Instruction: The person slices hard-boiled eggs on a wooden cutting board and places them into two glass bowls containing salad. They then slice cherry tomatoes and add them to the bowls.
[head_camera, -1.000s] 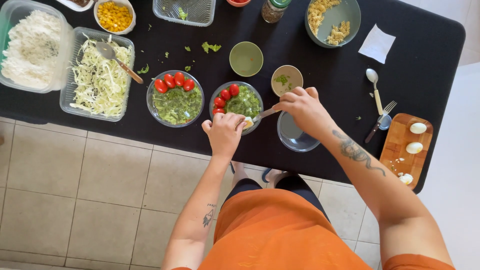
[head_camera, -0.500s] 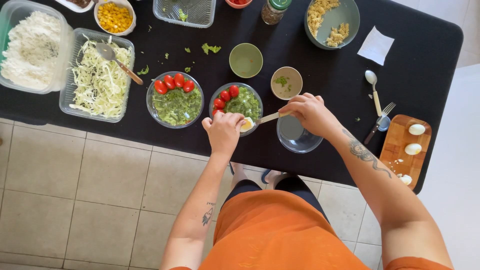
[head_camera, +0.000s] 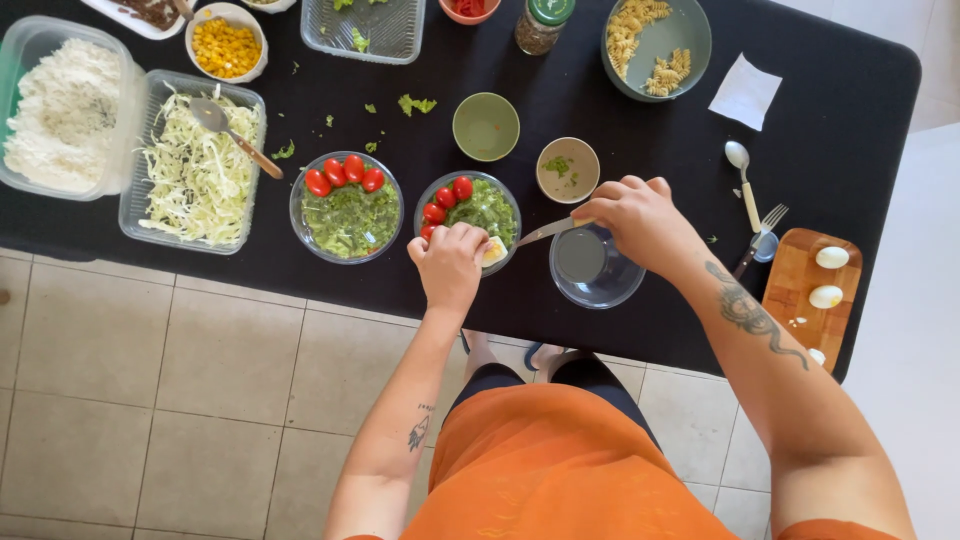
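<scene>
Head view, I log: left hand (head_camera: 449, 262) closed on egg piece (head_camera: 494, 251) at rim of salad bowl (head_camera: 468, 208) holding greens and tomatoes; right hand (head_camera: 640, 220) grips knife (head_camera: 548, 231) above empty glass bowl (head_camera: 596, 267).

The counter (head_camera: 640, 110) is black. On it, the salad bowl (head_camera: 468, 205) holds green leaves and red cherry tomatoes (head_camera: 447, 198). Left of that bowl lies pale shredded cabbage (head_camera: 195, 170). Right of it, white eggs (head_camera: 830, 275) sit on a brown cutting board (head_camera: 795, 295).
</scene>
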